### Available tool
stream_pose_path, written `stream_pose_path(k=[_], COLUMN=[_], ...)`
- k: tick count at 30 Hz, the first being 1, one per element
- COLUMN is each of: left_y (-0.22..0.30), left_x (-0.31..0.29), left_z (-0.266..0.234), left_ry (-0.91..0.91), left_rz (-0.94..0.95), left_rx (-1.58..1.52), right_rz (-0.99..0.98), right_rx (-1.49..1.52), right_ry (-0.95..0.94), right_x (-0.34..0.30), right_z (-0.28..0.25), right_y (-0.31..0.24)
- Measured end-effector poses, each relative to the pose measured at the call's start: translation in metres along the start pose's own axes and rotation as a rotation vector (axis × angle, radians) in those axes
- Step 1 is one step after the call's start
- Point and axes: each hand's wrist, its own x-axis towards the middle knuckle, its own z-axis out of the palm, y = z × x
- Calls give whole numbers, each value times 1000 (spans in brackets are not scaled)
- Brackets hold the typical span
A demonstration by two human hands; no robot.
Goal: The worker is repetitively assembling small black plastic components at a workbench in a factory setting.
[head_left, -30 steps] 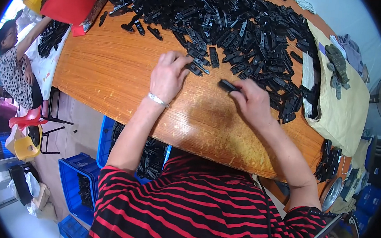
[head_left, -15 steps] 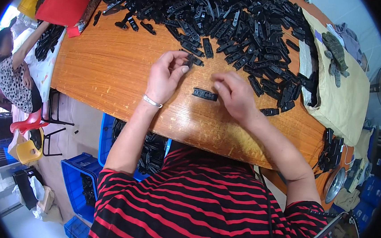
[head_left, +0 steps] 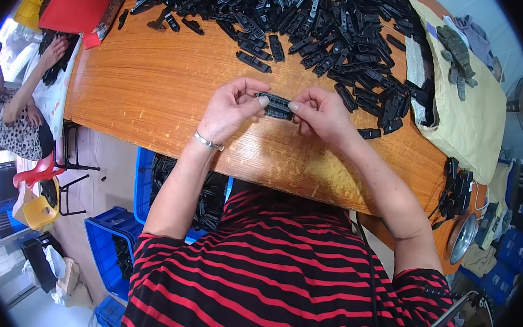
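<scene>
Over the wooden table [head_left: 157, 87] a long, narrow black plastic part [head_left: 278, 106] is held level between my two hands. My left hand [head_left: 229, 110], with a silvery bracelet at the wrist, pinches its left end between thumb and fingers. Its right end is in the thumb and fingers of my right hand [head_left: 324, 114]. Two long strips show along it, one above the other; whether these are separate pieces I cannot tell. Just beyond my hands lie a loose black part [head_left: 254, 62] and a big heap of similar black parts [head_left: 339, 31].
A large cream sack [head_left: 465, 118] stands at the table's right, gloves [head_left: 457, 59] on top. A red bag [head_left: 80, 2] is at the far left, near another person [head_left: 16, 116]. Blue crates [head_left: 107, 246] with black parts stand below the table.
The black part that lay on the table before me is now up between both hands. My right hand has closed on it. My left hand has moved nearer, away from the heap.
</scene>
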Motion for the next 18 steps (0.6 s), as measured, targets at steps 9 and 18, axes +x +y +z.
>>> stream_pose_path(k=[9, 18], left_y=[-20, -26], left_x=[4, 5], left_z=[8, 9], left_ry=[193, 267], left_rz=[73, 35], left_rx=[387, 491], right_rz=[45, -37], right_rx=[-15, -120], right_ry=[16, 13], right_x=[2, 6], right_z=[2, 0], right_y=[10, 14])
